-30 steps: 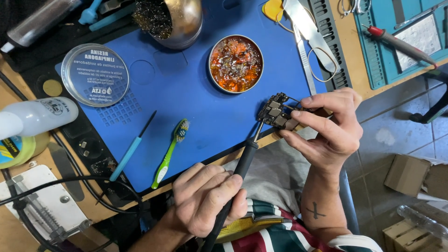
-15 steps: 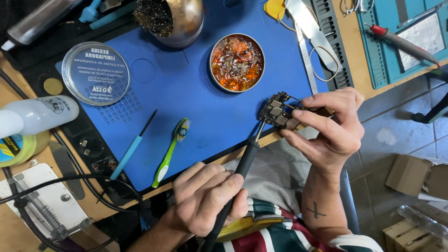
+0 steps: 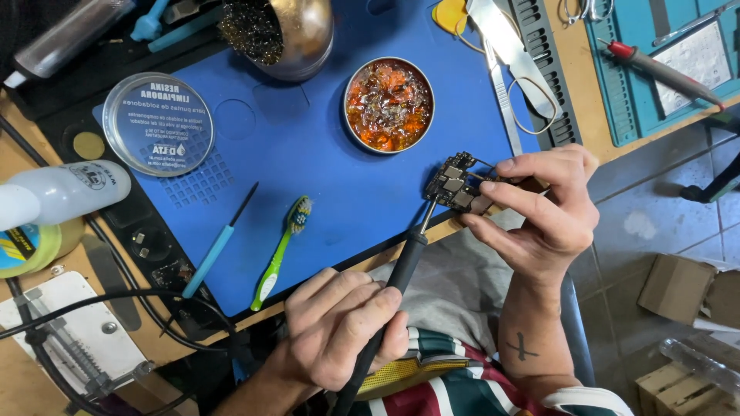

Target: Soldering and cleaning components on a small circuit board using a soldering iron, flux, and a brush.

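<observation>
Left to right: white plastic squeeze bottle (image 3: pixel 58 192) lying on side, one; round metal tin lid (image 3: pixel 159 124); one thin blue-handled probe (image 3: pixel 217 245); one green toothbrush (image 3: pixel 280 250). Left hand (image 3: pixel 339 327) fisted round black-handled soldering iron (image 3: pixel 393 281), tip touching small dark circuit board (image 3: pixel 456 183). One open round tin of amber flux (image 3: pixel 388 104) behind. Right hand (image 3: pixel 543 208) pinches board by edges, held off blue mat (image 3: pixel 308 162) edge, above lap. Risk: board unsupported, iron pressure may tilt it, tip slips toward fingertips or bridges neighbouring pads.
</observation>
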